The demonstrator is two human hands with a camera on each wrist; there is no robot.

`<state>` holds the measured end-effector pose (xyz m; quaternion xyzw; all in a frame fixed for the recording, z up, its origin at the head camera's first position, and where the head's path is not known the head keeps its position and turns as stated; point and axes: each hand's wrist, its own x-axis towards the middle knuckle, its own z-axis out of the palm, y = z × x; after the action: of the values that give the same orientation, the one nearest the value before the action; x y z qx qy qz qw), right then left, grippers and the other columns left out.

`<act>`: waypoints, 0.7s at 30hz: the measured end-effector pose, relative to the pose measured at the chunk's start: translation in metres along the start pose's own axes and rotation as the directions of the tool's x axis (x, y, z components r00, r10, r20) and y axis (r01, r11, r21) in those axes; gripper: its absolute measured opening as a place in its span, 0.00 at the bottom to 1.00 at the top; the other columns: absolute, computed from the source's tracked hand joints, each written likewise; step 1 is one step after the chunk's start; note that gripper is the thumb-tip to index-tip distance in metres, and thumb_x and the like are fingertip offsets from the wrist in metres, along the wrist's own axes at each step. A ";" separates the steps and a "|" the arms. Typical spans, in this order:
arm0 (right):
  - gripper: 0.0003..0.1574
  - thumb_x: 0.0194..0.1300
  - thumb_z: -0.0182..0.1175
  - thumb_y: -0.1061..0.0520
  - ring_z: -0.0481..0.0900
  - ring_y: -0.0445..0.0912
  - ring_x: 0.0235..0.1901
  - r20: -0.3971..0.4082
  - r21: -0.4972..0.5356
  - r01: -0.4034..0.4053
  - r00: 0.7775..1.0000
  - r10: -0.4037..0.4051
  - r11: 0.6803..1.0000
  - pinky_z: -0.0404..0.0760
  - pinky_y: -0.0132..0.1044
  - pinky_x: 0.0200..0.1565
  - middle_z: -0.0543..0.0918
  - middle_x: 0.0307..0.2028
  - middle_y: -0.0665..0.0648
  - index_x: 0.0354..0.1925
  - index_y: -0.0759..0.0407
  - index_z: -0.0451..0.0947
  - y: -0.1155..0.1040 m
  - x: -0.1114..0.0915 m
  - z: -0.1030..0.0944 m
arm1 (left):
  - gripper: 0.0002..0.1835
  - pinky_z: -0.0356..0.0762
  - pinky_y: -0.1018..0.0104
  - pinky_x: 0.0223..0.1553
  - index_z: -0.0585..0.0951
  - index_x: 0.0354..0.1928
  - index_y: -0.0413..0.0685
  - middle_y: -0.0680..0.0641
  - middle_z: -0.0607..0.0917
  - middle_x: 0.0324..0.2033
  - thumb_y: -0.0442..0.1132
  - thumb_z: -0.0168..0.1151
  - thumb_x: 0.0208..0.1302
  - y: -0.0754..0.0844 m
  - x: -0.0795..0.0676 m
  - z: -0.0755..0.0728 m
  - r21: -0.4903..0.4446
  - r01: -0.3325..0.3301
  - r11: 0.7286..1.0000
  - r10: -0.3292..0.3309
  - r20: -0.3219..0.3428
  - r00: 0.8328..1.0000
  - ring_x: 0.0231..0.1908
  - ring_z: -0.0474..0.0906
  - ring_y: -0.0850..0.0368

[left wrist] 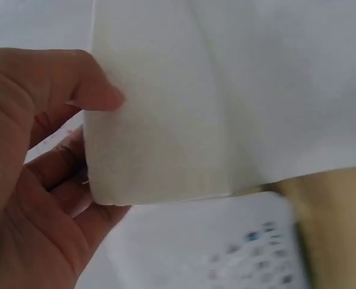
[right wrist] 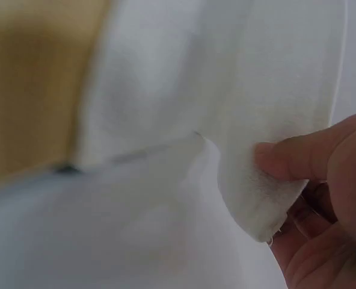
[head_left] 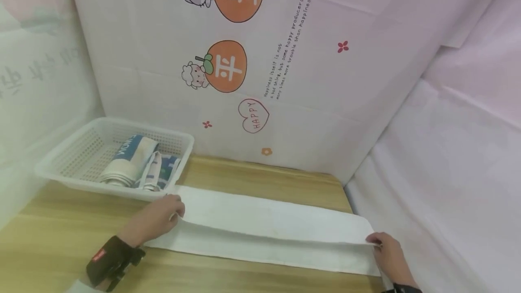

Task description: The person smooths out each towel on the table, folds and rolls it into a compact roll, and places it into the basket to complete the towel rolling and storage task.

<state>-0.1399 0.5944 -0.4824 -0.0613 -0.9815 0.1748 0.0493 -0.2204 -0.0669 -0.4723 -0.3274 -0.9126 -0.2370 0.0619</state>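
Observation:
A long white cloth (head_left: 277, 216) lies lengthwise across the wooden table, its near layer flat and its upper layer lifted along one edge. My left hand (head_left: 160, 216) pinches the left corner of that raised edge between thumb and fingers. At the other end, my right hand (head_left: 388, 252) pinches the right corner. In the left wrist view, the thumb presses on the front of the cloth (left wrist: 160, 120) with the fingers behind it. The right wrist view has the cloth's corner (right wrist: 256, 205) bending over the fingertips, with a few loose threads at its edge.
A white perforated plastic basket (head_left: 61, 175) stands at the back left, close to the cloth's left end. Inside are a rolled blue-and-white cloth (head_left: 132, 155) and a folded patterned cloth (head_left: 164, 171). Printed white fabric (head_left: 309, 125) hangs behind the wooden table (head_left: 93, 248).

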 end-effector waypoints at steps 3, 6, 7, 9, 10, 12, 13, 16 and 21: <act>0.16 0.52 0.59 0.79 0.84 0.60 0.43 0.048 -0.016 -0.021 0.999 0.022 1.000 0.83 0.57 0.48 0.86 0.35 0.59 0.37 0.65 0.82 0.003 -0.013 0.016 | 0.13 0.81 0.64 0.37 0.81 0.31 0.54 0.59 0.78 0.30 0.28 0.71 0.50 -0.007 -0.013 0.014 -0.018 0.002 1.000 -0.001 0.028 1.000 0.33 0.78 0.62; 0.16 0.52 0.59 0.79 0.84 0.58 0.41 0.048 -0.015 -0.044 0.998 0.044 0.999 0.83 0.55 0.47 0.86 0.34 0.58 0.35 0.64 0.81 0.004 -0.022 0.023 | 0.14 0.82 0.63 0.38 0.81 0.31 0.54 0.60 0.78 0.30 0.27 0.71 0.49 -0.011 -0.021 0.021 -0.040 -0.008 0.999 0.008 -0.007 1.000 0.34 0.77 0.62; 0.15 0.52 0.58 0.79 0.84 0.58 0.41 0.038 -0.011 -0.055 0.998 0.055 0.998 0.83 0.55 0.46 0.85 0.34 0.58 0.35 0.65 0.81 0.004 -0.023 0.024 | 0.14 0.82 0.63 0.38 0.81 0.31 0.55 0.60 0.78 0.31 0.27 0.71 0.48 -0.012 -0.022 0.021 -0.043 -0.018 0.999 0.017 -0.029 0.999 0.34 0.77 0.62; 0.15 0.52 0.58 0.78 0.84 0.56 0.39 0.018 -0.011 -0.069 0.997 0.069 0.998 0.84 0.52 0.44 0.85 0.33 0.57 0.36 0.65 0.81 0.003 -0.026 0.023 | 0.15 0.82 0.63 0.38 0.80 0.30 0.56 0.61 0.78 0.31 0.26 0.71 0.47 -0.011 -0.026 0.021 -0.037 -0.040 0.999 0.037 -0.077 0.996 0.34 0.77 0.63; 0.15 0.52 0.58 0.78 0.84 0.55 0.39 0.008 -0.009 -0.070 0.998 0.070 0.998 0.84 0.49 0.43 0.85 0.33 0.57 0.36 0.65 0.81 0.004 -0.028 0.023 | 0.16 0.81 0.63 0.38 0.80 0.29 0.57 0.62 0.78 0.30 0.26 0.71 0.46 -0.010 -0.029 0.021 -0.034 -0.041 0.999 0.038 -0.098 0.994 0.34 0.76 0.63; 0.14 0.52 0.58 0.78 0.83 0.51 0.35 -0.028 -0.013 -0.043 0.999 0.042 0.999 0.84 0.43 0.39 0.85 0.31 0.55 0.34 0.64 0.81 0.006 -0.032 0.024 | 0.18 0.81 0.64 0.37 0.79 0.28 0.59 0.64 0.77 0.30 0.26 0.72 0.44 -0.008 -0.032 0.021 -0.026 -0.062 0.998 0.057 -0.136 0.989 0.34 0.75 0.65; 0.15 0.51 0.59 0.78 0.82 0.49 0.33 -0.058 -0.018 -0.022 0.998 0.021 1.000 0.83 0.40 0.36 0.84 0.30 0.54 0.32 0.63 0.81 0.007 -0.036 0.024 | 0.19 0.80 0.65 0.36 0.78 0.28 0.60 0.65 0.77 0.30 0.26 0.73 0.43 -0.006 -0.034 0.022 -0.025 -0.070 0.997 0.065 -0.155 0.986 0.34 0.75 0.66; 0.14 0.52 0.59 0.77 0.79 0.46 0.29 -0.165 -0.025 0.002 0.986 -0.006 1.000 0.79 0.35 0.30 0.84 0.28 0.55 0.29 0.60 0.81 0.010 -0.046 0.022 | 0.22 0.79 0.68 0.34 0.77 0.27 0.61 0.65 0.76 0.32 0.25 0.73 0.40 -0.001 -0.038 0.022 -0.032 -0.117 0.993 0.106 -0.243 0.964 0.34 0.73 0.68; 0.13 0.52 0.60 0.75 0.83 0.53 0.36 -0.097 0.023 -0.110 0.989 0.112 0.994 0.83 0.43 0.37 0.85 0.32 0.58 0.31 0.60 0.81 0.015 -0.057 0.024 | 0.20 0.79 0.67 0.33 0.77 0.26 0.60 0.64 0.76 0.30 0.25 0.73 0.40 -0.004 -0.043 0.026 -0.032 -0.078 0.996 0.068 -0.223 0.972 0.33 0.73 0.66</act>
<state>-0.0846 0.5921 -0.5146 -0.1238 -0.9714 0.1826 0.0880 -0.1880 -0.0817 -0.5084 -0.3334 -0.8823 -0.2881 0.1654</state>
